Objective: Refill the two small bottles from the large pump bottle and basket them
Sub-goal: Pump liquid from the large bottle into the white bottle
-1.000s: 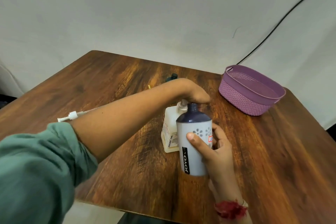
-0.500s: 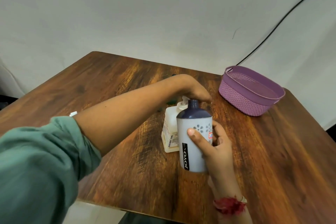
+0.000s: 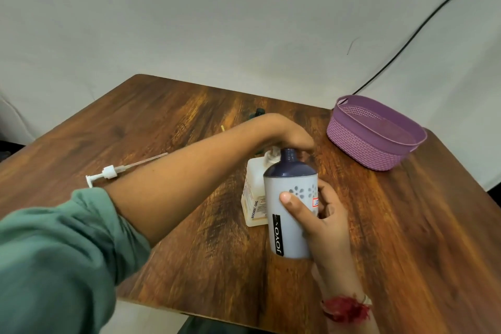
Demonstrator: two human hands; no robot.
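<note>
Working at neck of bottle
Hold upright with right hand wrapped round; twist squarely with left hand, curled over top, grip impossible to tell

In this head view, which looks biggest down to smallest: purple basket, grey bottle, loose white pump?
Purple woven-look plastic basket
Grey bottle with dark blue top, nearer camera, so unsure
White plastic pump

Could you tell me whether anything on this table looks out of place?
Yes: the white pump lies flat on the left side of the table, its dip tube exposed and attached to no bottle. No spill is visible.
</note>
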